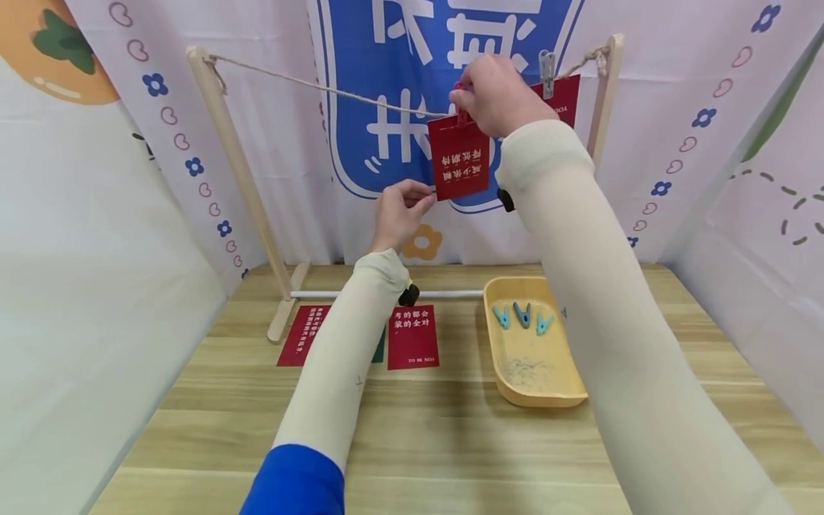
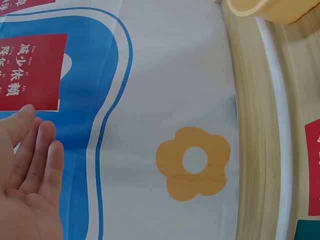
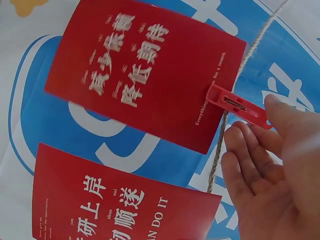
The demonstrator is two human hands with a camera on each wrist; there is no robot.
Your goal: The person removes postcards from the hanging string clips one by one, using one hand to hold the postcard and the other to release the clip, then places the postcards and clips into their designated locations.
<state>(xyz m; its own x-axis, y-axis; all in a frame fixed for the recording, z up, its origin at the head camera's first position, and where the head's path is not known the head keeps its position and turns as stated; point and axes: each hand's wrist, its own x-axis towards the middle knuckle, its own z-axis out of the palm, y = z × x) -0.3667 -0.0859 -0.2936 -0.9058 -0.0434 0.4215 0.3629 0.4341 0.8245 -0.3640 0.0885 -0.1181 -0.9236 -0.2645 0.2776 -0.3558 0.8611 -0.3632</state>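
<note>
The tray (image 1: 531, 380) at right holds three pegs (image 1: 523, 317); the right hand (image 1: 505, 99) pinches a red peg (image 3: 235, 104), the left hand (image 1: 397, 216) a hanging card (image 1: 460, 159). A nearer card (image 1: 413, 340) reads "TO BE NO.1".

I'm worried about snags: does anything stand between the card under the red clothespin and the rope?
Nothing visible: the edge of the red card meets the rope, and the red clothespin in the right hand overlaps both. The neighbouring card hangs alongside, not between.
</note>
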